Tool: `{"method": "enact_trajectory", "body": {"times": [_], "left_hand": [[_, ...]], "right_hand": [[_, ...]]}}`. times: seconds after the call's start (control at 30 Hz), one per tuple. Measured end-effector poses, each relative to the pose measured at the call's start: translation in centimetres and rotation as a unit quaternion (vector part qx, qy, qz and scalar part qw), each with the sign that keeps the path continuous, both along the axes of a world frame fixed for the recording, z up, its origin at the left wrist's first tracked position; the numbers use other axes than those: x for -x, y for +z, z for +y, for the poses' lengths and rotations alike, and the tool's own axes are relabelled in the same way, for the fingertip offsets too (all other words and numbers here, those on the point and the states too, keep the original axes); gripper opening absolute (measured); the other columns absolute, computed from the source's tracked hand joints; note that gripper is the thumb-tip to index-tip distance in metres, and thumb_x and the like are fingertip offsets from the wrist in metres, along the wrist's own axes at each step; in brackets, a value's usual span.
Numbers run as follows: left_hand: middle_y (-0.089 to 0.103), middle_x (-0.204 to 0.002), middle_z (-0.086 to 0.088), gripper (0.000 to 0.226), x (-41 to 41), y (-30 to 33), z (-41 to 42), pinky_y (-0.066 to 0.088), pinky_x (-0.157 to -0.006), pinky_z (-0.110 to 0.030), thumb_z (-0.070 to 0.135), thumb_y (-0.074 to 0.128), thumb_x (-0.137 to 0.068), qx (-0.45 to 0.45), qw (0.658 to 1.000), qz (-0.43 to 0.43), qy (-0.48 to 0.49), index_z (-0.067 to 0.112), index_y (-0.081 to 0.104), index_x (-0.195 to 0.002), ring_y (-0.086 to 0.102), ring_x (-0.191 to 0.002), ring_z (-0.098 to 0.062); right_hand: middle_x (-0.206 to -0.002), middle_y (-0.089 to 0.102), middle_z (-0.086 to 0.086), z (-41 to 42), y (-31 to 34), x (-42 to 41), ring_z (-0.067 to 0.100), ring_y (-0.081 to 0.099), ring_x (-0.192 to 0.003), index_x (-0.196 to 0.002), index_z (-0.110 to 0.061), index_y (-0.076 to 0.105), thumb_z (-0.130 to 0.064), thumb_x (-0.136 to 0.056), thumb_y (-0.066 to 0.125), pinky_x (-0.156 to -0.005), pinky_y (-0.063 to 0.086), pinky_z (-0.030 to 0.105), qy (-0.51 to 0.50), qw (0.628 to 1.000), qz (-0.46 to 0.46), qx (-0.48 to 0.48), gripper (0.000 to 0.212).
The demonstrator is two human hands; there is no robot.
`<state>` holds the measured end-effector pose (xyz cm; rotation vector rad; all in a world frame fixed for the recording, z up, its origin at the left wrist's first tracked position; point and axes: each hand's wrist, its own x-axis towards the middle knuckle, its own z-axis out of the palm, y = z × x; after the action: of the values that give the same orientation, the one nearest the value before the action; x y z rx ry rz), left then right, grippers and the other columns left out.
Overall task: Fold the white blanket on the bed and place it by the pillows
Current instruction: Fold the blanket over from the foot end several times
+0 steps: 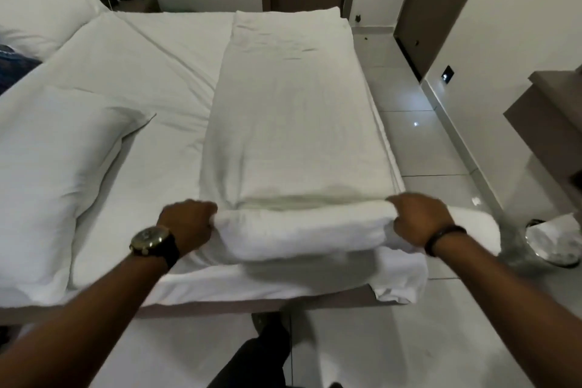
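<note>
The white blanket (296,123) lies as a long folded strip along the right side of the bed (163,72), running away from me. Its near end is turned up into a thick roll at the bed's near edge. My left hand (189,224), with a watch on the wrist, grips the left end of that roll. My right hand (419,217), with a dark wristband, grips the right end. One white pillow (53,167) lies at the near left and another pillow (37,6) at the far left.
A shiny tiled floor (425,142) runs along the bed's right side. A metal bin (548,239) with white paper stands at the near right, below a brown counter (548,110). A bedside table (138,0) with cables sits at the far left. My dark trouser leg (252,362) is below.
</note>
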<state>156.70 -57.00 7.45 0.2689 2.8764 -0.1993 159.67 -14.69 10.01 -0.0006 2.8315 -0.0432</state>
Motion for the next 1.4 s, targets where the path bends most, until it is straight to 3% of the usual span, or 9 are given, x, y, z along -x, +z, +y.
{"method": "enact_trajectory", "body": {"times": [0.13, 0.23, 0.57, 0.87, 0.97, 1.07, 1.2, 1.3, 1.4], "left_hand": [[0.068, -0.095, -0.006, 0.012, 13.0, 3.1, -1.0, 0.042, -0.071, -0.033, 0.028, 0.053, -0.084, -0.037, 0.995, 0.087, -0.026, 0.021, 0.058, -0.093, 0.064, -0.091, -0.032], [0.069, -0.092, -0.006, 0.012, 20.8, 3.3, -0.6, 0.031, -0.072, -0.035, 0.029, 0.052, -0.086, -0.046, 0.988, 0.139, -0.039, 0.02, 0.059, -0.092, 0.063, -0.09, -0.035], [0.067, -0.101, -0.006, 0.022, 33.8, -1.3, 1.2, 0.035, -0.091, -0.042, 0.034, 0.045, -0.092, 0.008, 0.994, 0.104, -0.019, 0.021, 0.059, -0.103, 0.056, -0.102, -0.032], [0.068, -0.103, -0.007, 0.02, 40.3, -5.8, 1.0, 0.037, -0.085, -0.04, 0.02, 0.051, -0.088, -0.025, 0.994, 0.109, -0.017, 0.019, 0.059, -0.107, 0.053, -0.105, -0.035], [0.072, -0.101, -0.015, 0.029, 40.8, -9.2, 0.8, 0.05, -0.078, -0.046, 0.017, 0.055, -0.083, -0.104, 0.979, 0.166, -0.054, 0.011, 0.066, -0.109, 0.06, -0.099, -0.042], [0.07, -0.113, -0.021, 0.048, 38.9, -13.7, 2.5, 0.055, -0.08, -0.052, 0.04, 0.046, -0.087, -0.119, 0.973, 0.152, -0.128, 0.008, 0.07, -0.113, 0.064, -0.105, -0.046], [0.051, -0.143, -0.02, 0.078, 36.1, -18.2, 7.9, 0.044, -0.1, -0.056, 0.07, 0.037, -0.086, -0.134, 0.977, 0.059, -0.158, 0.013, 0.057, -0.135, 0.046, -0.133, -0.043], [0.015, -0.163, -0.006, 0.095, 35.1, -20.7, 10.5, 0.012, -0.118, -0.057, 0.085, 0.009, -0.08, -0.117, 0.982, -0.007, -0.15, 0.028, 0.026, -0.154, 0.012, -0.151, -0.03], [-0.014, -0.163, 0.005, 0.103, 36.6, -23.0, 7.1, -0.01, -0.116, -0.056, 0.092, -0.001, -0.07, -0.064, 0.996, -0.021, -0.056, 0.036, -0.003, -0.155, -0.012, -0.151, -0.017]], "right_hand": [[-0.11, 0.065, 0.006, -1.7, 2.4, 11.5, 0.033, 0.061, -0.102, -0.108, -0.023, 0.064, -0.025, -0.088, 0.049, -0.088, 0.043, 0.042, -0.036, 0.994, 0.092, -0.053, 0.025], [-0.098, 0.067, 0.006, -2.2, 2.4, 18.3, 0.034, 0.061, -0.095, -0.091, -0.022, 0.065, -0.031, -0.089, 0.047, -0.091, 0.038, 0.045, -0.079, 0.98, 0.15, -0.102, 0.02], [-0.102, 0.069, 0.006, -1.6, -1.6, 29.7, 0.034, 0.053, -0.108, -0.096, -0.021, 0.066, -0.031, -0.093, 0.044, -0.097, 0.033, 0.047, -0.096, 0.976, 0.145, -0.134, 0.024], [-0.1, 0.067, 0.01, 0.0, -6.9, 37.8, 0.036, 0.056, -0.101, -0.096, -0.017, 0.066, -0.024, -0.095, 0.042, -0.093, 0.039, 0.048, -0.103, 0.973, 0.174, -0.109, 0.026], [-0.125, 0.058, 0.014, -0.5, -11.3, 39.0, 0.035, 0.046, -0.124, -0.121, -0.019, 0.06, -0.043, -0.094, 0.035, -0.106, 0.032, 0.053, -0.133, 0.976, 0.17, -0.016, 0.044], [-0.156, 0.032, 0.009, -3.9, -15.8, 38.4, 0.026, 0.017, -0.148, -0.146, -0.025, 0.039, -0.064, -0.085, 0.015, -0.115, 0.011, 0.052, -0.075, 0.988, 0.12, 0.055, 0.077], [-0.159, 0.025, 0.008, -9.2, -19.8, 37.5, 0.027, 0.014, -0.149, -0.148, -0.025, 0.036, -0.064, -0.084, 0.012, -0.116, 0.007, 0.055, 0.012, 0.991, 0.088, 0.098, 0.079], [-0.163, 0.009, 0.001, -9.5, -22.6, 37.8, 0.022, -0.001, -0.15, -0.152, -0.032, 0.02, -0.073, -0.08, -0.001, -0.116, -0.004, 0.056, 0.063, 0.995, 0.041, 0.058, 0.086], [-0.163, -0.003, -0.003, -3.1, -24.8, 38.1, 0.02, -0.008, -0.15, -0.154, -0.032, 0.007, -0.083, -0.069, -0.019, -0.115, -0.013, 0.054, 0.011, 0.999, 0.031, -0.024, 0.102]]}}
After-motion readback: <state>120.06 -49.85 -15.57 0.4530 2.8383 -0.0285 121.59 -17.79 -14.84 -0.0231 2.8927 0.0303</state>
